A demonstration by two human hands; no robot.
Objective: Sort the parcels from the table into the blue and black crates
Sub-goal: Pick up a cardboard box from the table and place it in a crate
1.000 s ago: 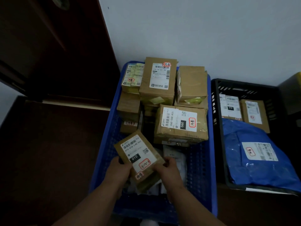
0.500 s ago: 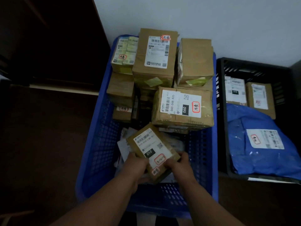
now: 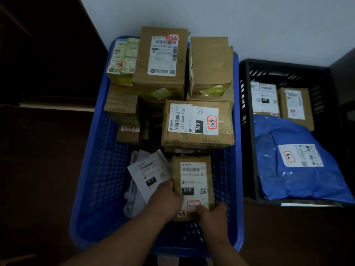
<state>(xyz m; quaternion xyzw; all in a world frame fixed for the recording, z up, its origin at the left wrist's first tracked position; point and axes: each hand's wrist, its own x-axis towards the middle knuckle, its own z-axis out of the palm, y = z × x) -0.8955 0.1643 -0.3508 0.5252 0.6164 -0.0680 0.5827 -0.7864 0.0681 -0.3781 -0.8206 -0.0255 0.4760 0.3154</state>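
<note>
So both hands are on the same small brown parcel (image 3: pixel 193 187) at the near end of the blue crate (image 3: pixel 92 189). Left hand (image 3: pixel 166 198) has its fingers wrapped over the parcel's left edge, right hand (image 3: pixel 211 211) pinches the bottom right corner. The parcel sits low in the crate, label up, looks like it's being set down, though I can't tell if it's actually resting on the bottom yet.

What could go wrong: it's landing right beside a loose white mailer (image 3: pixel 149 175), so it could end up half propped on that and sit crooked. Also the back of the crate is stacked high, and the big box (image 3: pixel 197 123) just behind the parcel overhangs the gap, so a bump while pulling the hands out might tip it forward.

Readable stuff: parcel label says "010" in a black block, with a red-outlined sticker below, handwriting I can't make out. The mailer also shows "010". The big box reads "060-06B A05" and "060" plus a red-ringed handwritten tag. Further back, the tall box (image 3: pixel 161 60) has a barcode label, too blurry to read. Off right, the black crate (image 3: pixel 247 131) holds a blue bag (image 3: pixel 284 177) and two boxes.
</note>
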